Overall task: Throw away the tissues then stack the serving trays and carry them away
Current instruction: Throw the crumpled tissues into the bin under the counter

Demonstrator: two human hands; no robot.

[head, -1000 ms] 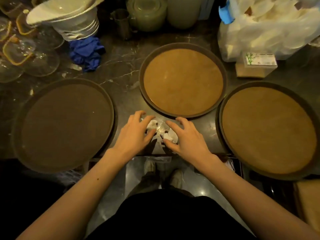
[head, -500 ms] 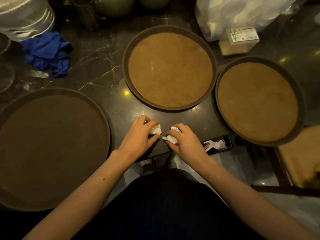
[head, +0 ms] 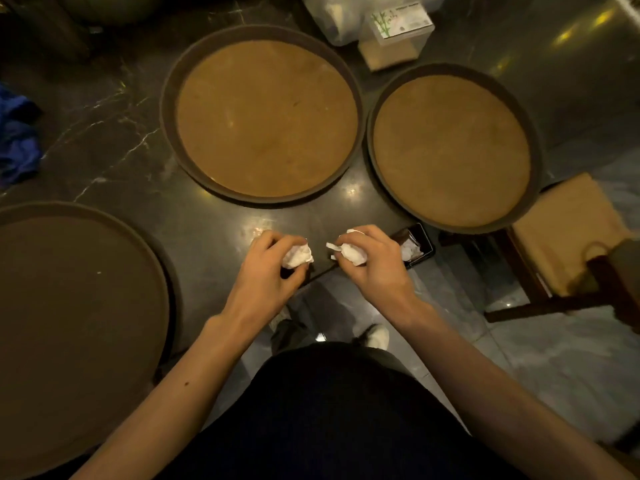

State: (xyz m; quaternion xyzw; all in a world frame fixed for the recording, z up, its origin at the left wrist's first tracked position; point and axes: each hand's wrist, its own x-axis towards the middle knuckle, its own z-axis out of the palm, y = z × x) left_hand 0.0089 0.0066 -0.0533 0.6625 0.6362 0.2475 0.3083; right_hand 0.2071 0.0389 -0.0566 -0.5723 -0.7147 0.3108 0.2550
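My left hand (head: 266, 268) is curled shut around one crumpled tissue wad (head: 297, 255), its white bulk poking out past my fingertips, and my right hand (head: 372, 263) is closed on a second tissue wad (head: 350, 251), with a loose corner sticking out toward the left. Both hands sit close together at the near edge of the dark marble counter (head: 114, 147), the two wads nearly side by side but not touching. Just beyond my right knuckles, below the counter edge, is a small dark bin (head: 417, 244) with something white already inside; I judge that to be where these belong. To do this well I should tighten my fingers so no stray flap trails, swing the right hand over first since it is nearest, open directly above the opening, then bring the left across. Ahead of my fingers lies the middle serving tray (head: 266, 116), farther right the right serving tray (head: 450, 150), and off to the left the darker left serving tray (head: 76, 323); all three look bare and lie apart, not yet stacked. I should keep scraps from dropping onto them.
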